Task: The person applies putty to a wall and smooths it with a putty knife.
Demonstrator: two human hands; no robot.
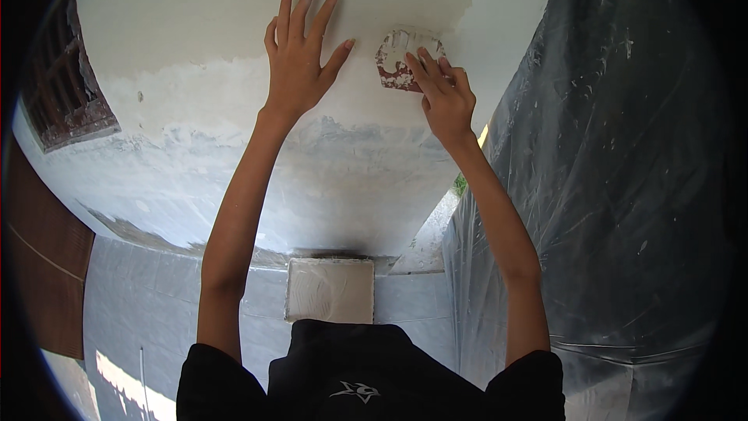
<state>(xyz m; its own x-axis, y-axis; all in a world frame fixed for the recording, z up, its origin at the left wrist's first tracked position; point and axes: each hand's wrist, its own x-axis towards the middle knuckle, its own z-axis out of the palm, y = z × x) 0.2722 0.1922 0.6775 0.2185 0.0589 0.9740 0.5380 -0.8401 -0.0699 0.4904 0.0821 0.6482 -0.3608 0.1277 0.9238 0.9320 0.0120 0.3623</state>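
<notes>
My left hand [296, 70] is raised in front of the wall [210, 109], fingers spread and holding nothing; whether its fingertips touch the surface I cannot tell. To its right, my right hand [448, 97] grips a putty scraper [397, 74], a flat reddish-brown blade with a rounded edge, smeared with white putty. Its blade lies against the wall, and my fingers press on its face. The wall has a damp-looking beige coat above and a patchy white and grey area lower down.
On the grey tiled floor [164, 281] at the wall's foot lies a square board [330, 290] spread with pale putty. Dark plastic sheeting [623, 187] hangs along the right. A barred wooden window [66, 86] is at the far left, with a brown panel [47, 249] below it.
</notes>
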